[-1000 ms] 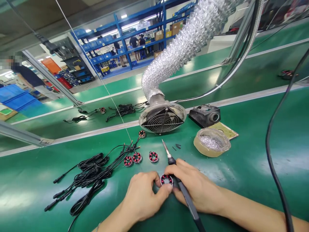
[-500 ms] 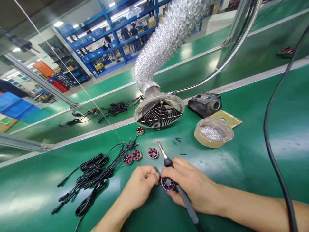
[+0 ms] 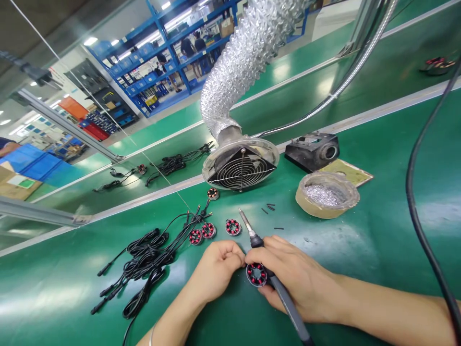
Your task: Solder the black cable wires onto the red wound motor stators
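Observation:
My right hand (image 3: 293, 276) is closed round a soldering iron (image 3: 288, 298), its metal tip pointing up and away. The same hand also grips a small motor stator (image 3: 257, 274) with red windings, between thumb and fingers. Beside it, my left hand (image 3: 221, 266) is closed in a pinch at the stator's left edge; what its fingertips hold is hidden. Another red-wound stator (image 3: 233, 227) lies just beyond the hands. Two more, a stator (image 3: 208, 230) and its neighbour (image 3: 195, 237), lie at the ends of black cables (image 3: 144, 259). A copper-coloured stator (image 3: 212, 193) sits farther back.
A round fume extractor (image 3: 241, 166) with a silver duct (image 3: 245, 67) stands behind the stators. A tub of metal shavings (image 3: 327, 194) sits at right, near a black iron holder (image 3: 312, 151) and a yellow pad (image 3: 347, 172). Short black tubes (image 3: 270, 207) lie loose. A black cord (image 3: 414, 206) hangs at right.
The whole view has shifted slightly, so the bench things appear a little farther right. Both hands keep nearly the same pose, with the stator and soldering iron still in the right.

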A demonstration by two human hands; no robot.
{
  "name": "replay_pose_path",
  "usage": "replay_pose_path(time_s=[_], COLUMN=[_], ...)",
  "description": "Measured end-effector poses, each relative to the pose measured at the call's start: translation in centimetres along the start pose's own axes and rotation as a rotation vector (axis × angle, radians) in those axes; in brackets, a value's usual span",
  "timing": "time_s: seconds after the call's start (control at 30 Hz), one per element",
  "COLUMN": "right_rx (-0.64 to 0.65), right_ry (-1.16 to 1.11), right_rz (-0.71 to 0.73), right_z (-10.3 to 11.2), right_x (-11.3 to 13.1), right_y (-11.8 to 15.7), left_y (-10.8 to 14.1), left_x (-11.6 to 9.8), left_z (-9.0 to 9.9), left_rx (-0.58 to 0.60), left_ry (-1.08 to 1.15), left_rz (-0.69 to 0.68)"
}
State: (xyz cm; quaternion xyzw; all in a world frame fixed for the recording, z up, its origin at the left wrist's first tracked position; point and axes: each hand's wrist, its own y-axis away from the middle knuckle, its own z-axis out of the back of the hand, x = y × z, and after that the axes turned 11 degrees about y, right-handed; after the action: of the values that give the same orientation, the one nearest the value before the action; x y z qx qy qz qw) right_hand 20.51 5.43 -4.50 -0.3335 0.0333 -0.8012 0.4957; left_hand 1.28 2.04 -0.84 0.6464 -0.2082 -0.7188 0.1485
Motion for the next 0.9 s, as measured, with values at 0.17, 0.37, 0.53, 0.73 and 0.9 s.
replay_pose_path(time_s=[0.17, 0.37, 0.53, 0.73, 0.9], right_rx=[-0.002, -0.023, -0.003, -0.087, -0.125], right_ry=[0.004, -0.007, 0.021, -0.002, 0.027], right_rz=[0.007, 0.019, 0.006, 0.028, 0.078], right_z=[0.0, 0.1, 0.2, 0.1, -0.2], right_x=[-0.1, -0.1, -0.1, 0.0, -0.4], right_y=[-0.1, -0.2, -0.2, -0.2, -0.3], left_y=[0.9, 0.8, 1.6, 1.9, 1.8], left_x=[-0.5, -0.6, -0.6, 1.0, 0.8], left_z=[0.6, 0.3, 0.9, 0.1, 0.1], left_rx=[0.079, 0.052, 0.075, 0.09, 0.137], left_ry=[-0.099, 0.063, -0.07, -0.162, 0.046], left_rz=[0.075, 0.1, 0.099, 0.155, 0.169])
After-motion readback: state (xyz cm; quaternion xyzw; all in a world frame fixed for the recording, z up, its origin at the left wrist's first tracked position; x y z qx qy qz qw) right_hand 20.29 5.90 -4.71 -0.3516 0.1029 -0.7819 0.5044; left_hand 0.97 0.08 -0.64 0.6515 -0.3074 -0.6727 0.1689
